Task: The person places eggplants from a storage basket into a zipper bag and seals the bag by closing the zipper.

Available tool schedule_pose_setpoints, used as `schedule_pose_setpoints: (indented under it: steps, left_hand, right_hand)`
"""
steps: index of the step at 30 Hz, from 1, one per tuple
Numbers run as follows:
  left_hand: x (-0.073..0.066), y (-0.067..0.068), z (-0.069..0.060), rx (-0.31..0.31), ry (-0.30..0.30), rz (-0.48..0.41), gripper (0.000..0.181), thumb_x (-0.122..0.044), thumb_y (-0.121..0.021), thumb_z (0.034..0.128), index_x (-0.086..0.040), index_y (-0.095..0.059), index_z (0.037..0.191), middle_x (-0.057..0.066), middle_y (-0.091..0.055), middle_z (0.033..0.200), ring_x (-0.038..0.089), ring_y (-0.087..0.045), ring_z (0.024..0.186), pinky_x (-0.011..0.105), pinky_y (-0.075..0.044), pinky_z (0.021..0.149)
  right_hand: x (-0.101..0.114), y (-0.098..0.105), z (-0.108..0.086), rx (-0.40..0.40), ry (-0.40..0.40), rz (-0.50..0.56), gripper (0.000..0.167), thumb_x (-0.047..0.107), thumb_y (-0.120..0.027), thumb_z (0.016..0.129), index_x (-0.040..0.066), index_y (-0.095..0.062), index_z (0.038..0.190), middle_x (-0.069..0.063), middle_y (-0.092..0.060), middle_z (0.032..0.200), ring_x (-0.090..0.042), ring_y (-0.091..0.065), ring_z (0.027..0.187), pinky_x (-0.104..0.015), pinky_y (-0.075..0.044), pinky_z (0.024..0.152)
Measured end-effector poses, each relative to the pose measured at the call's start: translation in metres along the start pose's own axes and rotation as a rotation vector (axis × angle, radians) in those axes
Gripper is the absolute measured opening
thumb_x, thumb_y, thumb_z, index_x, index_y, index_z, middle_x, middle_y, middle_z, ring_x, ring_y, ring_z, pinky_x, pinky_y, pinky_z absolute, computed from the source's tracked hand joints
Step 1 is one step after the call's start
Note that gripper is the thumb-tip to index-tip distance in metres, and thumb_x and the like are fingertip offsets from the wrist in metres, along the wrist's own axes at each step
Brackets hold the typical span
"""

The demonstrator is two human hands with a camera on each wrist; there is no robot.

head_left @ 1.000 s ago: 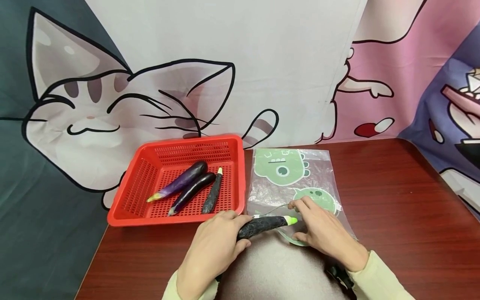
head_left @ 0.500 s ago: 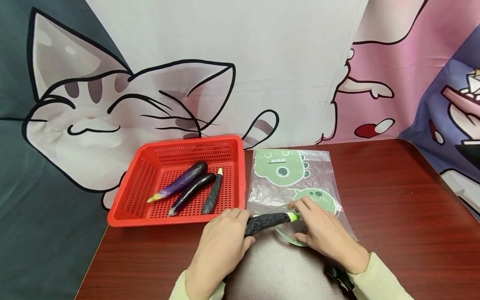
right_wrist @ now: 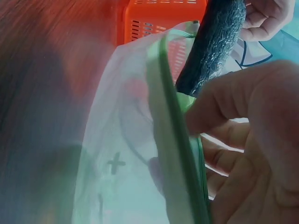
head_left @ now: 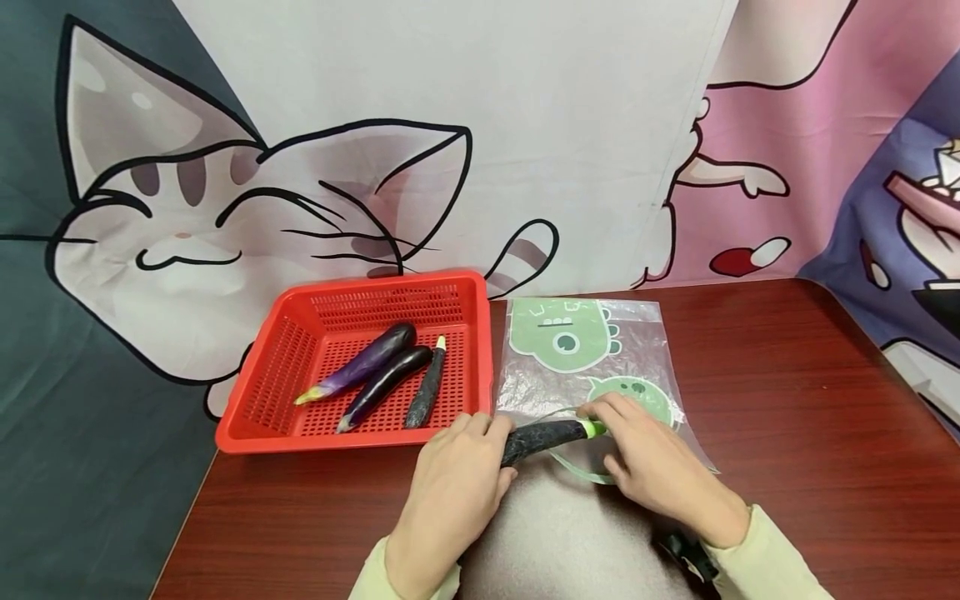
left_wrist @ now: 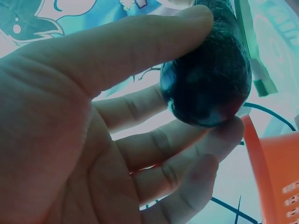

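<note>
Lower centre of frame: dark zucchini (head_left: 543,439) is grasped by L hand's grip (head_left: 461,496), thick end enclosed btwn thumb & fingers; per L wrist view, thumb is laid along the upper side w/ rounded butt left exposed below it. Rest of its length is extended out of the grip toward frame R, slightly raised, pale green tip (head_left: 595,428) brought up to mouth of clear zip bag (head_left: 555,387), just beside R thumb. Whether R hand is touched by the tip can't be told. Bag's green zip edge (right_wrist: 175,126) is pinched by R hand's grip (head_left: 656,454), lower R of centre. Red basket (head_left: 352,443) is seen L of centre on the bench (head_left: 810,400); purple eggplant (head_left: 360,365), darker eggplant (head_left: 386,387) & 2nd zucchini (head_left: 426,387) are held inside it.
</note>
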State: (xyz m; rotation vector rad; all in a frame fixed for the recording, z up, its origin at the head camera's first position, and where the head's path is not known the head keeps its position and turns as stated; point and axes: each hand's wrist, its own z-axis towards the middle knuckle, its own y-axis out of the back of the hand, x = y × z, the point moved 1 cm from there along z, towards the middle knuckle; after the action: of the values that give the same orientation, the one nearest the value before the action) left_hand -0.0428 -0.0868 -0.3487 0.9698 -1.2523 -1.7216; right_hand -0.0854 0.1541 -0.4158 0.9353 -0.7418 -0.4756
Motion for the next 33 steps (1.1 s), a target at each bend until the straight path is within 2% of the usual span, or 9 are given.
schedule_pose_setpoints:
  steps: [4, 10, 15, 25, 33]
  left_hand:
    - [-0.002, -0.002, 0.001, -0.006, -0.001, 0.000, 0.037, -0.029, -0.087, 0.0748, -0.014, -0.064, 0.100, 0.001, -0.067, 0.091, 0.020, -0.063, 0.085, 0.035, -0.050, 0.069]
    - [-0.007, -0.004, 0.003, -0.028, -0.005, -0.002, 0.036, -0.032, -0.086, 0.0768, -0.014, -0.067, 0.103, 0.001, -0.068, 0.094, 0.019, -0.063, 0.085, 0.035, -0.052, 0.071]
    - [-0.010, -0.006, 0.004, -0.041, -0.006, -0.006, 0.035, -0.033, -0.085, 0.0772, -0.014, -0.067, 0.100, 0.001, -0.066, 0.088, 0.020, -0.063, 0.079, 0.036, -0.051, 0.067]
    - [-0.015, -0.011, 0.005, -0.064, -0.018, -0.001, 0.036, -0.034, -0.086, 0.0753, -0.014, -0.068, 0.099, 0.001, -0.067, 0.087, 0.020, -0.063, 0.077, 0.035, -0.051, 0.064]
    - [-0.019, -0.016, 0.007, -0.078, -0.037, -0.021, 0.038, -0.034, -0.086, 0.0758, -0.014, -0.069, 0.103, 0.001, -0.070, 0.091, 0.019, -0.066, 0.081, 0.034, -0.052, 0.068]
  right_hand:
    - [0.000, 0.000, 0.001, -0.049, 0.001, -0.004, 0.045, -0.011, -0.068, 0.070, 0.007, -0.066, 0.112, 0.000, -0.063, 0.110, -0.019, -0.059, 0.105, -0.041, -0.051, 0.087]
    - [0.000, 0.001, 0.003, -0.131, -0.001, -0.023, 0.033, -0.011, -0.063, 0.080, 0.010, -0.067, 0.106, 0.004, -0.064, 0.105, -0.018, -0.060, 0.100, -0.039, -0.052, 0.082]
    - [0.001, 0.002, 0.002, -0.154, -0.012, -0.030, 0.031, -0.011, -0.064, 0.083, 0.011, -0.068, 0.106, 0.004, -0.064, 0.105, -0.017, -0.060, 0.099, -0.038, -0.052, 0.079]
    - [0.002, 0.002, 0.004, -0.184, -0.029, -0.017, 0.030, -0.011, -0.059, 0.084, 0.009, -0.067, 0.105, 0.002, -0.065, 0.104, -0.019, -0.061, 0.101, -0.038, -0.050, 0.084]
    - [0.004, 0.002, 0.004, -0.212, -0.005, -0.015, 0.029, -0.012, -0.058, 0.085, 0.007, -0.067, 0.104, 0.001, -0.066, 0.104, -0.019, -0.062, 0.100, -0.035, -0.048, 0.087]
